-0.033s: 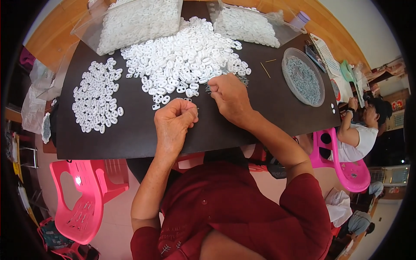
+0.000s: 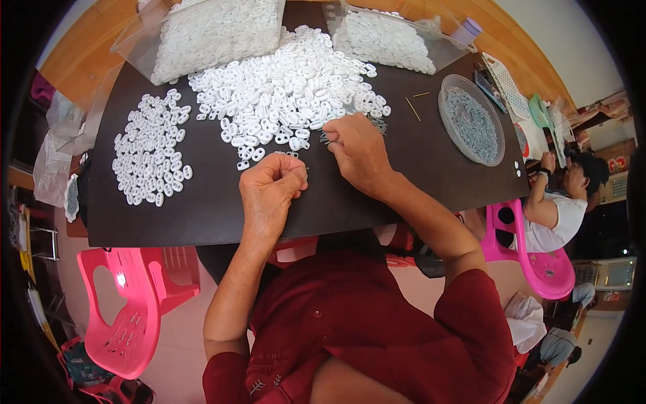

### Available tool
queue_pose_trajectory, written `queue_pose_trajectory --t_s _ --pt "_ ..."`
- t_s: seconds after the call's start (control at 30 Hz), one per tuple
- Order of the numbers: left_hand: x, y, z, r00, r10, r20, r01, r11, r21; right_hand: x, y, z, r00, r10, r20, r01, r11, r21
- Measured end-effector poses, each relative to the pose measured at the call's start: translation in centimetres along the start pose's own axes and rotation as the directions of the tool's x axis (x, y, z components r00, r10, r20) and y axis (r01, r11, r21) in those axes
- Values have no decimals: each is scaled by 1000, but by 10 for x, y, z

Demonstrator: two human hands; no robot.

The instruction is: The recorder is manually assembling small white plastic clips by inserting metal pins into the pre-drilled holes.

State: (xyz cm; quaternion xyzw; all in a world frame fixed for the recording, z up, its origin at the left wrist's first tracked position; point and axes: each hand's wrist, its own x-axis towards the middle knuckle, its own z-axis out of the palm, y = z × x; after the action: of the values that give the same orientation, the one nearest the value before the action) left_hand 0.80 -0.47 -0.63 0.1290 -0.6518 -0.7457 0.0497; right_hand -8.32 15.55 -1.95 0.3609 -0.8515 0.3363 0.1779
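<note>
My left hand (image 2: 270, 190) is above the near part of the dark table, thumb and fingers pinched together. Whatever lies in the pinch is too small to make out. Small white pieces lie just past its knuckles. My right hand (image 2: 358, 149) has curled fingers at a small heap of grey metal pins or screws (image 2: 381, 126), which it partly covers. Its fingertips are hidden, so what they hold cannot be told. Beyond both hands spreads a large pile of white oval plastic pieces with holes (image 2: 282, 87). A separate group of white oval pieces (image 2: 149, 148) lies at the left.
Clear bins (image 2: 138, 57) of white pieces stand at the back. At the right, a round clear tray (image 2: 443, 116) holds grey screw-like parts (image 2: 474, 128). Two thin brass-coloured rods (image 2: 412, 109) lie near it. A pink chair (image 2: 145, 323) is at left; another person (image 2: 562, 202) sits at right.
</note>
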Motion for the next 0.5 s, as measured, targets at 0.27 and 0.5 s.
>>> queue_pose_trajectory --t_s 0.27,0.5 --pt "-4 3 -9 993 -116 15 117 979 -166 -1 -35 -10 998 -49 34 39 964 262" --pt "-11 6 -17 984 -138 110 168 928 -334 -2 -47 -3 989 -146 25 125 913 388"
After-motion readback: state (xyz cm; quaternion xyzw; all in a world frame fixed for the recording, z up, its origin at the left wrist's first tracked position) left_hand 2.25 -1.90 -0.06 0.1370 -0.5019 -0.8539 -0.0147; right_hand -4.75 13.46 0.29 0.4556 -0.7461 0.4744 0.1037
